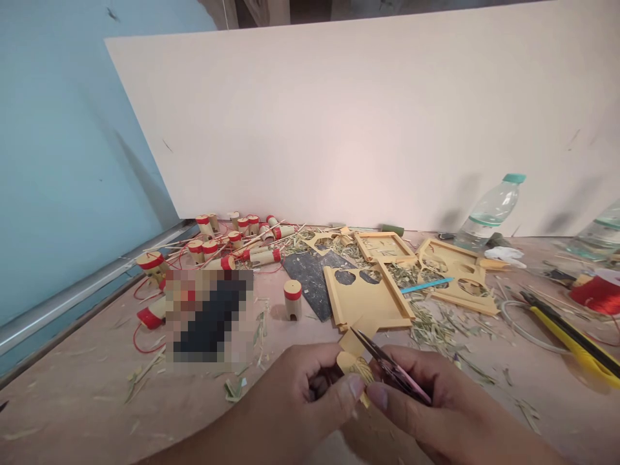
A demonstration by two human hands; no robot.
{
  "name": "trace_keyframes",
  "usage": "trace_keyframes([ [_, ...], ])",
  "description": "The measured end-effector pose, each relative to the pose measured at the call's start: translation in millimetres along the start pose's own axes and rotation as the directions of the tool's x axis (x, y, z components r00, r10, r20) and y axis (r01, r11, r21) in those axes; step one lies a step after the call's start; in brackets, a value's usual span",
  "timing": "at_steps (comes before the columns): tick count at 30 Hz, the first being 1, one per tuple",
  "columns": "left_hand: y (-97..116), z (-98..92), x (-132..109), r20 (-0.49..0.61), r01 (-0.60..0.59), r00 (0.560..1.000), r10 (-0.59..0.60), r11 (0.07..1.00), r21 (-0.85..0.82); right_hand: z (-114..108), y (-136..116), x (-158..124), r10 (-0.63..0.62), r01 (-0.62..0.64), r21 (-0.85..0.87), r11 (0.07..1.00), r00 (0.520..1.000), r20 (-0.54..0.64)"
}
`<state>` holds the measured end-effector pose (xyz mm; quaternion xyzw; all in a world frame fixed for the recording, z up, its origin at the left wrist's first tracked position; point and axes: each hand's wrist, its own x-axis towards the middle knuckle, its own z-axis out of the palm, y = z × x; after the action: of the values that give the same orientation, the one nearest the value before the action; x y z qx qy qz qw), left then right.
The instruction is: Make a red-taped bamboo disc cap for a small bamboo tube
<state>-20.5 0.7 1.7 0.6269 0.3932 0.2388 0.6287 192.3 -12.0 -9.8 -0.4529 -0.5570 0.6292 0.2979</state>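
At the front middle of the table my left hand [312, 394] pinches a small piece of yellow paper [356, 365] with dark lines drawn on it. My right hand [431, 403] is closed around small pointed scissors [394, 371], whose blades point up and left across the paper. The thumbs of both hands nearly meet at the paper's lower edge. Just beyond them lies a yellow card with folded, raised edges [368, 297] and two round holes. A short bamboo tube with a red band [292, 301] stands upright to the left of it.
Several red-banded bamboo tubes with sticks and red string [235, 242] crowd the back left. A blurred dark object [213, 316] lies before them. Rightward are cut yellow cards [455, 274], a blue strip [427, 285], a yellow cutter [576, 342], red thread [600, 290] and a water bottle [494, 210].
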Motion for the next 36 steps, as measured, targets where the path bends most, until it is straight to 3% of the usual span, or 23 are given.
trace_keyframes([
  [7, -3.9, 1.5, -0.6, 0.028, 0.036, 0.999, -0.043, 0.977, 0.209, -5.8, -3.5, 0.2, -0.063, 0.059, -0.044, 0.997, 0.994, -0.089],
  [11, 3.1, -0.1, -2.3, -0.002, -0.026, 1.000, 0.027, 0.956, 0.293, -6.8, -5.8, 1.7, -0.026, 0.016, -0.117, 0.993, 0.996, -0.083],
  [14, 8.0, -2.2, -2.6, -0.019, -0.060, 0.997, 0.070, 0.943, 0.328, -5.8, -6.8, 0.8, -0.031, 0.025, -0.076, 0.997, 0.996, -0.084],
  [16, 7.8, -2.5, -2.3, -0.001, -0.062, 0.998, 0.067, 0.924, 0.377, -5.4, -8.0, -0.7, -0.048, 0.044, -0.053, 0.998, 0.996, -0.074],
  [20, 4.0, -1.5, -1.6, 0.049, -0.076, 0.997, 0.060, 0.887, 0.456, -6.9, -11.3, -2.7, -0.032, 0.017, -0.174, 0.985, 0.996, -0.081],
  [22, 3.2, -1.3, -1.2, 0.019, -0.076, 0.997, 0.075, 0.898, 0.434, -8.3, -12.0, -2.4, 0.021, -0.033, -0.156, 0.987, 0.996, -0.082],
  [26, 3.4, -2.7, -0.6, -0.061, -0.073, 0.993, 0.100, 0.936, 0.344, -9.7, -9.1, 0.3, 0.093, -0.091, 0.043, 0.995, 0.994, -0.051],
  [31, 0.9, -2.8, -2.0, 0.060, -0.097, 0.995, 0.082, 0.942, 0.321, -8.3, -3.4, 1.3, 0.104, -0.094, 0.204, 0.974, 0.994, -0.034],
  [36, -2.0, 0.2, -3.0, -0.024, -0.025, 0.999, 0.027, 0.996, 0.081, -5.4, -1.9, -5.4, 0.182, -0.153, 0.297, 0.943, 0.981, -0.073],
])
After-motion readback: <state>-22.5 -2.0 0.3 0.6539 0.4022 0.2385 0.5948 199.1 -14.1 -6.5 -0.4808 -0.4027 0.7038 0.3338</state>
